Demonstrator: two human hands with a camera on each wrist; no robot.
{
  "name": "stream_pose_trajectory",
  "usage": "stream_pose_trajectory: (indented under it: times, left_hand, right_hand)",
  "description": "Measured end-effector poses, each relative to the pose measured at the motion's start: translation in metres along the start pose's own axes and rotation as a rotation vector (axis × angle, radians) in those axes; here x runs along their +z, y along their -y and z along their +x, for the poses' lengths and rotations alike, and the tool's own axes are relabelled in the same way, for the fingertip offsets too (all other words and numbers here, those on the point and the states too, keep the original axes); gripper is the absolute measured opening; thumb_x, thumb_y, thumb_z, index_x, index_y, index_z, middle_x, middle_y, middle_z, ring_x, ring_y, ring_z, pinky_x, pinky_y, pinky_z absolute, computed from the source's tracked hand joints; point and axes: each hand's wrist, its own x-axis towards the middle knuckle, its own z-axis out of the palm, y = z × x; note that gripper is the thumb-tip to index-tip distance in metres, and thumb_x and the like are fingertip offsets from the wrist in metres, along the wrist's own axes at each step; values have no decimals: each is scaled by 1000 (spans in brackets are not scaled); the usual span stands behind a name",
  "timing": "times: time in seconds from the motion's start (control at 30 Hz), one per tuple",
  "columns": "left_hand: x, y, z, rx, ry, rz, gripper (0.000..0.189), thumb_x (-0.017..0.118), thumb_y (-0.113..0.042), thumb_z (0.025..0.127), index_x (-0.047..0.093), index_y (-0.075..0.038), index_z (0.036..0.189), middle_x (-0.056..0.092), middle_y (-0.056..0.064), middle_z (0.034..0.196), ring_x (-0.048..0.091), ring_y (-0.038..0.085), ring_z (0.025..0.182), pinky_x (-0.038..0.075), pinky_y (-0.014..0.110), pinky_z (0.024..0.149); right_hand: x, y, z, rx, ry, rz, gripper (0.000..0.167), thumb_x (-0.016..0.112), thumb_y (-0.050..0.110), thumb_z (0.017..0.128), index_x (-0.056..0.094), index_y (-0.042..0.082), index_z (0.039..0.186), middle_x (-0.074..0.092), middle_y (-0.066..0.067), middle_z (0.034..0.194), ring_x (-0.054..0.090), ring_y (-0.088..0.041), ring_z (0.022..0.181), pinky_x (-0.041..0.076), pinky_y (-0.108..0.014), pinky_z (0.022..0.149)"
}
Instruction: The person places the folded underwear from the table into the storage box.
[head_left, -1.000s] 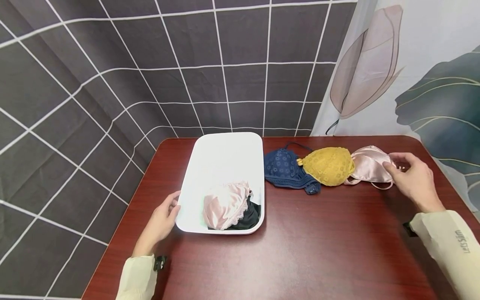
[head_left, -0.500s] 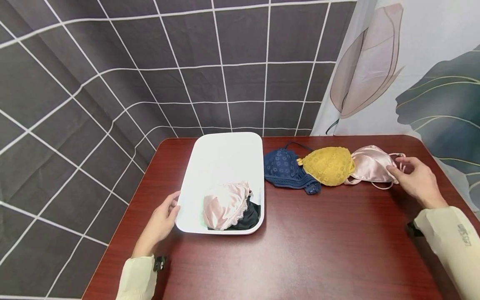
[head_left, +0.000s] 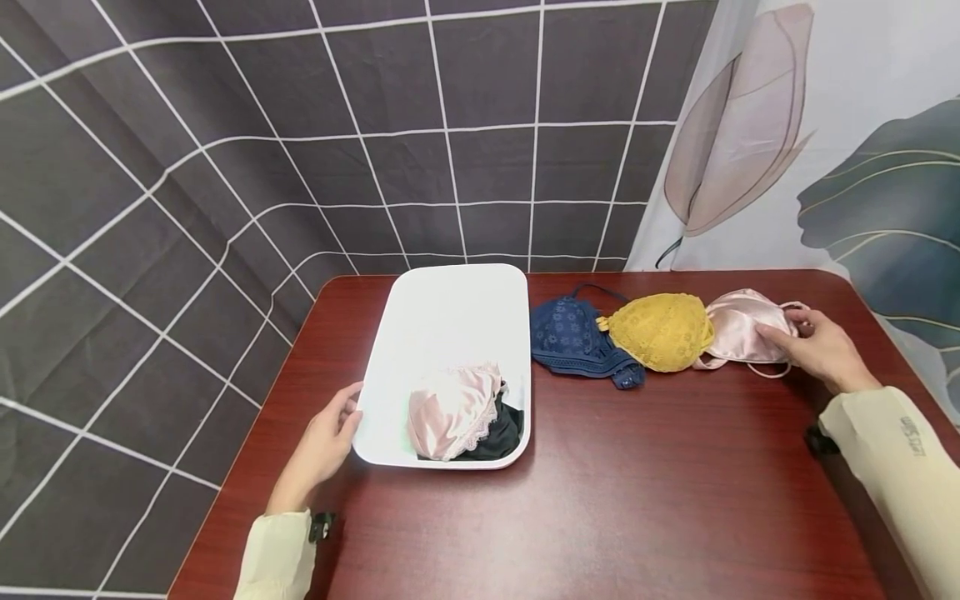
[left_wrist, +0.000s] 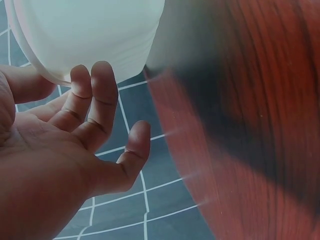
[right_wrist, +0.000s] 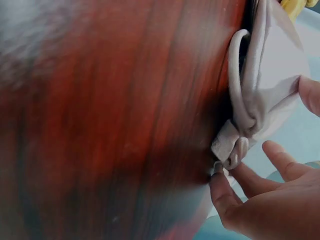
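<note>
My left hand holds the left rim of a white plastic bin. In the left wrist view its thumb and fingertips meet the bin's edge. Inside the bin lie a pink satin bra with lace trim and a black fabric piece. My right hand grips the right end of another pink satin bra on the table. Seen from the right wrist, the thumb presses on the cup while the fingers are at its folded straps.
A yellow bra lies against the pink one's left side. Left of it, a navy lace bra sits beside the bin. All rest on a reddish-brown wooden table. A dark grid-patterned cloth hangs behind.
My right hand slid slightly right along the pink bra's end, then back left, with the thumb now further onto the cup. My left hand stays at the bin's rim.
</note>
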Motion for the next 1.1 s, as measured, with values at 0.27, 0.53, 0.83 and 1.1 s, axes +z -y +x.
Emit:
stream_pose_trajectory:
  times: [0.27,0.53,0.83,1.1]
  left_hand:
    - [1,-1,0,10,-3,-4,43,53,-2,95,44,-3,137,52,9,96,53,21,82,46,34,66]
    - [2,1,1,17,-10,-5,43,54,-2,94,44,-4,136,52,10,97,55,23,84,46,36,68]
    - [1,2,0,14,-8,4,43,53,-3,95,44,-3,137,52,10,97,54,23,84,45,37,68]
    - [0,2,0,-4,9,1,43,52,-4,96,42,-4,138,52,10,99,53,23,85,45,36,67]
  right_hand:
    - [1,-2,3,32,-27,27,79,58,46,89,30,-13,133,36,-36,117,38,-44,97,38,-17,54]
    - [5,-3,-1,-36,-129,111,51,62,23,90,39,-9,124,44,-20,94,47,-11,65,43,-23,49]
    - [6,-5,-8,-185,-266,234,20,62,6,89,59,10,109,52,15,76,50,0,55,43,-14,49]
    - [-2,11,-19,-204,-401,181,26,63,12,90,64,8,115,52,21,93,42,-4,81,32,-13,63]
